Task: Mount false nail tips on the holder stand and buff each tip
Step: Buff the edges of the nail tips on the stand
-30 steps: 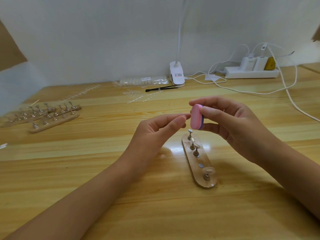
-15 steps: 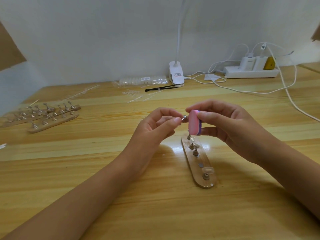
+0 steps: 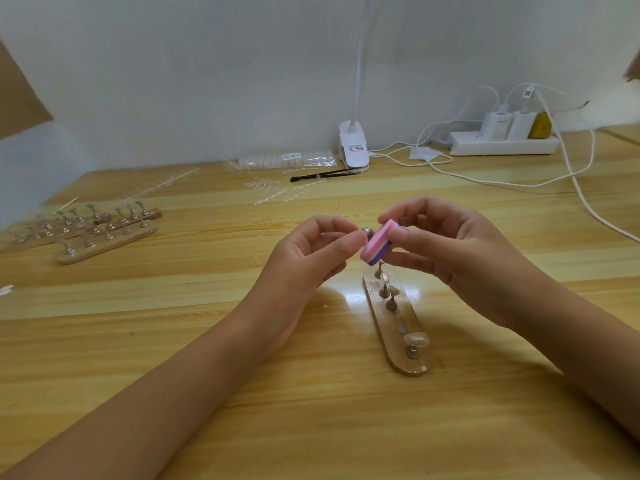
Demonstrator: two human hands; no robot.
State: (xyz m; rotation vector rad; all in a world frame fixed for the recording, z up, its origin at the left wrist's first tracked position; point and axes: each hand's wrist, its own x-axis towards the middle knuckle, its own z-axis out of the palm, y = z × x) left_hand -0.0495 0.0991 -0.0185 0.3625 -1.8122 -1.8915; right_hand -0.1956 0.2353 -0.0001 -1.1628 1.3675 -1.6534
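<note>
Head view; clock directions are taken from the frame centre.

Left hand (image 3: 308, 252): just left of centre, raised off the table (image 3: 207, 358). Thumb and forefinger curl together and pinch a small metal peg (image 3: 367, 232). Its rounded silver end sticks out toward 3 o'clock. Whether a nail tip sits on it cannot be told; too small.

Right hand (image 3: 453, 258): toward 3 o'clock, also raised. Thumb and fingers curl round a buffer block (image 3: 379, 243), which has one pink layer and one purple. The block is tilted, pink face turned toward the peg. Peg end and pink face are just beside each other; contact cannot be confirmed.

Holder stand (image 3: 382, 318): oval wooden base, flat on the table, running from directly under the buffer block toward 5 o'clock.
- Far end: three stand pegs (image 3: 384, 291), upright.
- Mid-base: a bare round magnet (image 3: 401, 329).
- Near end: one clear nail tip (image 3: 416, 339), mounted on the last peg.

Elsewhere:
- 9 o'clock: spare holder stands (image 3: 104, 233) with many pegs, well apart from the hands.
- 12 o'clock, by the wall: a white clip lamp (image 3: 353, 148). A bag of nail tips (image 3: 287, 160) lies just left of it, a black tool (image 3: 323, 174) in front, and loose clear strips (image 3: 273, 192) nearer.
- 2 o'clock: power strip (image 3: 502, 146) with chargers, and a white cable (image 3: 585, 195) trailing toward 3 o'clock.
</note>
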